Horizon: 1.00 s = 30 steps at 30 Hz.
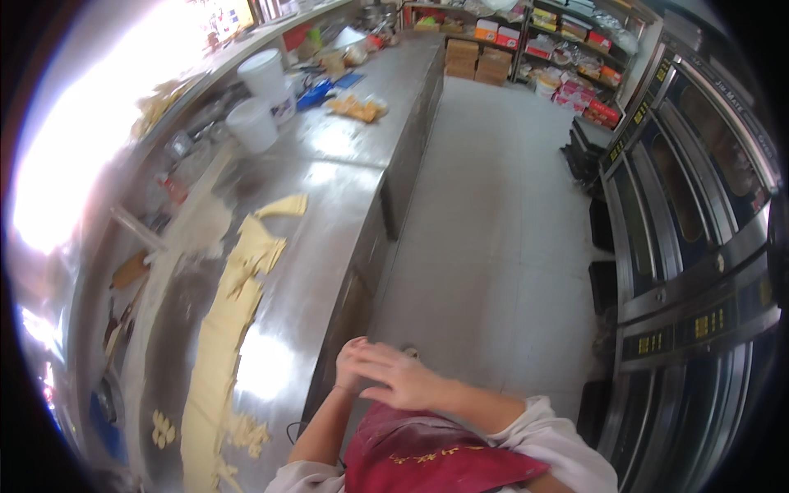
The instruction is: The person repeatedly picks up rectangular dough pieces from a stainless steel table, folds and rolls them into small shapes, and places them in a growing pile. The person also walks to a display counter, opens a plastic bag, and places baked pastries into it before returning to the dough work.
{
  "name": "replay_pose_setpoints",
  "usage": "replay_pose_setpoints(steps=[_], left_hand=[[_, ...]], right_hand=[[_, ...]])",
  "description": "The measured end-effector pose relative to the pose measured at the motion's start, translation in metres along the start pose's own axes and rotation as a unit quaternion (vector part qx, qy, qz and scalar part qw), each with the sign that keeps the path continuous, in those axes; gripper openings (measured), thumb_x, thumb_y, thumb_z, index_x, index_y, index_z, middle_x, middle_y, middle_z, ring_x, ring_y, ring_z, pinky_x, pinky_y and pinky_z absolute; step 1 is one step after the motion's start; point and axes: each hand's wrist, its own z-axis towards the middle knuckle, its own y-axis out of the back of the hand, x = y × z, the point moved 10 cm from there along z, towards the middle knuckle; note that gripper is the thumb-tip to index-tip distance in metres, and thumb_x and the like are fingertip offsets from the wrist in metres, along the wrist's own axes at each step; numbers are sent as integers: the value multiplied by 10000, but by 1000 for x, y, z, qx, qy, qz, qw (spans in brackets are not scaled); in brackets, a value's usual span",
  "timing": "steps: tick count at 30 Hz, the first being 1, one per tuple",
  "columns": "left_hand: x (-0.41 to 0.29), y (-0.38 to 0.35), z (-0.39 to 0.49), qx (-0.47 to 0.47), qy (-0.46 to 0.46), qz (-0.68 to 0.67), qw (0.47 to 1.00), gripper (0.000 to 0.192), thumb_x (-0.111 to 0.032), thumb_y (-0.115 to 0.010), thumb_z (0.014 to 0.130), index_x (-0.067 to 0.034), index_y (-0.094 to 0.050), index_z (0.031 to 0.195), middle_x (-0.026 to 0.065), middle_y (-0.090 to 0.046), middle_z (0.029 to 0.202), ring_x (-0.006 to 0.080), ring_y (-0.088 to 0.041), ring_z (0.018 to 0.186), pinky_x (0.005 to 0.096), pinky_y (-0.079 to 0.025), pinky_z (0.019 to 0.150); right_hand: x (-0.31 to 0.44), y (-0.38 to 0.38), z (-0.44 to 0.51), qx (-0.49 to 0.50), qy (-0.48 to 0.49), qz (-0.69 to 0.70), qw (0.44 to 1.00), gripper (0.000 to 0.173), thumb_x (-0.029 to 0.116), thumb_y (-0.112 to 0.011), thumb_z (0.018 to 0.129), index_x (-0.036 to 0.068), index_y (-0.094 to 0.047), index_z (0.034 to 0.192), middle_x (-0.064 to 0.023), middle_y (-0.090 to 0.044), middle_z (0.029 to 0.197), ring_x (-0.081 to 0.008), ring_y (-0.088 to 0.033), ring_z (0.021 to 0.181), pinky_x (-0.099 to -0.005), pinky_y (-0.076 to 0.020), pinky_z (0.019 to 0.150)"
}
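Observation:
In front of my red apron (419, 444), my two hands meet just off the edge of the steel worktop (314, 259). My right hand (404, 373) lies across my left hand (349, 370); its fingers are stretched and its thumb stands apart, with nothing seen in it. Most of the left hand's fingers are hidden behind the right. On the worktop to the left lies a long, flat strip of pale dough (212, 363), torn at its far end. A loose dough piece (286, 206) lies beyond it. Beside the near part sit dough scraps (248, 433) and several small dough pieces (163, 429).
White plastic tubs (253, 123) and a bag of yellowish food (357, 108) stand farther along the worktop. A rolling pin (129, 269) lies at the back left. Deck ovens (666, 185) line the right side, across the tiled floor (474, 215). Cardboard boxes (462, 58) are stacked at the far end.

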Motion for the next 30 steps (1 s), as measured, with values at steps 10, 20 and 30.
replay_pose_setpoints(steps=[10, 20, 30], left_hand=[[-1, -418, 206, 340, 238, 67, 907, 410, -301, -495, 936, -28, -505, 1242, 70, -508, 1291, 183, -445, 1199, 336, -294, 1043], [14, -588, 564, 254, 149, 204, 934, 137, -94, -522, 842, -54, -596, 735, -5, -523, 649, 101, -466, 662, 269, -395, 742], [-114, -541, 826, -179, 43, 187, 965, 140, -198, -623, 811, -106, -615, 705, -26, -593, 693, 35, -403, 582, 191, -260, 523]], right_hand=[[-490, 319, -306, -279, -649, -143, 693, 379, 275, -575, 886, 69, -554, 1203, -131, -593, 1148, -252, -552, 1075, -377, -439, 918], [-381, 328, -703, -65, -958, 15, 280, 283, 269, -455, 925, 76, -605, 1066, -114, -623, 951, -250, -615, 857, -415, -485, 701], [-894, 964, -178, -324, -686, -197, 621, 609, 511, -361, 932, -1, -681, 850, -216, -648, 828, -344, -611, 808, -441, -450, 763]])
